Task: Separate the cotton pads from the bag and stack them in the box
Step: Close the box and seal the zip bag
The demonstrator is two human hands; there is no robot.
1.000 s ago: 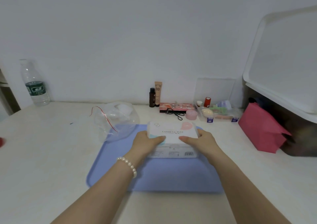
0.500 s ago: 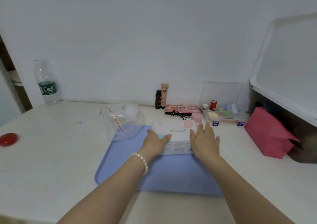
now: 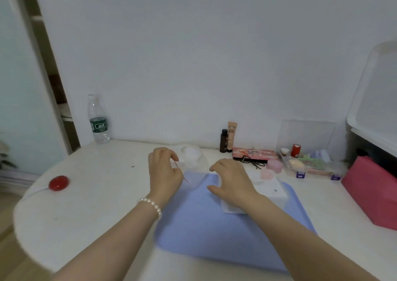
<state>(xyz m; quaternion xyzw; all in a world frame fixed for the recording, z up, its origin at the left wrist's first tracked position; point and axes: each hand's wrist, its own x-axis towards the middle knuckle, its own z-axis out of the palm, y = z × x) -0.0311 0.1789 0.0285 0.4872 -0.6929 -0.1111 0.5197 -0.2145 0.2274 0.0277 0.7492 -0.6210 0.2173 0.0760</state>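
Sitting at the far left corner of the blue mat point(image 3: 214, 227), the clear bag point(image 3: 194, 162) is holding a small heap of white pads point(image 3: 190, 151) near its far end. The box point(image 3: 268, 186) is lying on the far right part of the mat, white with a pink dot on top, and the picture is not showing what is inside it. Beyond the mat's right corner, a clear tray point(image 3: 311, 166) is holding a sponge, a red tube and some small packs.

The left hand point(image 3: 164, 171) is reaching over the bag's left edge, just off the mat. Its fingers are curling in and pinching at the bag's red strip, though blur is making the grip hard to see. The right hand point(image 3: 231, 179) is hanging over the mat's far edge, between the bag and the box, with its fingers loosely bent and holding nothing. The bag is lying just past its fingertips. The box is peeking out from behind that hand.

A bottle point(image 3: 98, 121) is standing far off to the left of the mat, by the wall.
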